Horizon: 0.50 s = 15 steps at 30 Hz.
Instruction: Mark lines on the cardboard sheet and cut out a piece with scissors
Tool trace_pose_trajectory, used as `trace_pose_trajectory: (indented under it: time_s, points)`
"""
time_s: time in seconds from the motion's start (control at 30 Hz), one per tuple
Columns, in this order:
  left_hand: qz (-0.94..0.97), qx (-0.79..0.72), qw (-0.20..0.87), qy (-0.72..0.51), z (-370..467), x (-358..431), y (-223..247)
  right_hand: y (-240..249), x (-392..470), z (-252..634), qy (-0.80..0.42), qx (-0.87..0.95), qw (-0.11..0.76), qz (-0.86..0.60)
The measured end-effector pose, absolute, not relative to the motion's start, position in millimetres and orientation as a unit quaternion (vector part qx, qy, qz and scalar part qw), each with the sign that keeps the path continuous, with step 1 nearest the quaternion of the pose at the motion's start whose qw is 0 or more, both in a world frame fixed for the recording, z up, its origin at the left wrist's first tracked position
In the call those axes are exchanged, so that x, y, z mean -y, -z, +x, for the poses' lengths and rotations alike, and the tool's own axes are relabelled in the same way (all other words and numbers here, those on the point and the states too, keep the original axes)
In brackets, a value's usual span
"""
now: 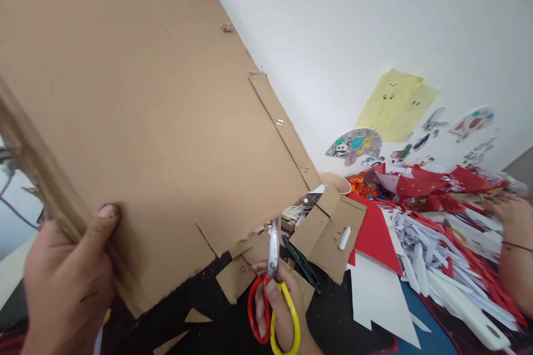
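Observation:
A large sheet of brown cardboard [166,111] is held up at a slant and fills the left and middle of the view. My left hand [73,277] grips its lower left edge, thumb on the front face. My right hand [283,299] has its fingers through the red and yellow handles of the scissors [273,255]. The blades point up beside the sheet's ragged lower edge and look nearly closed. A short slit runs in from that edge. Cut cardboard pieces [328,227] lie behind and to the right of the scissors.
Red paper [375,233], white paper [383,299] and a heap of white strips [420,244] cover the right side. Another person's hand [510,216] reaches in at the far right. Cardboard scraps [197,316] lie on the dark table [225,327]. Behind stands a white wall [333,28].

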<state>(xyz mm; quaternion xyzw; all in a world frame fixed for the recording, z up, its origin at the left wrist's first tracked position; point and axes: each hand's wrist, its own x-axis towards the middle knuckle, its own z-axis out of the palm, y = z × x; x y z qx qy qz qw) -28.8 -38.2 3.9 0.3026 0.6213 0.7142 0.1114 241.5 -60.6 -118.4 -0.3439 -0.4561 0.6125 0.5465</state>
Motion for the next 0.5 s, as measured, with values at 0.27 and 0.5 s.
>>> trace_pose_trajectory:
  time_s: [0.27,0.5]
  points:
    - [0.262,-0.618,0.211,-0.711,-2.3,58.2,-2.7,97.3,41.3,236.3,-0.585,0.383,0.645,-0.309]
    - [0.238,-0.581,0.281,-0.726,6.9,56.6,6.5,75.6,39.4,225.0,-0.612,0.376,0.609,-0.335]
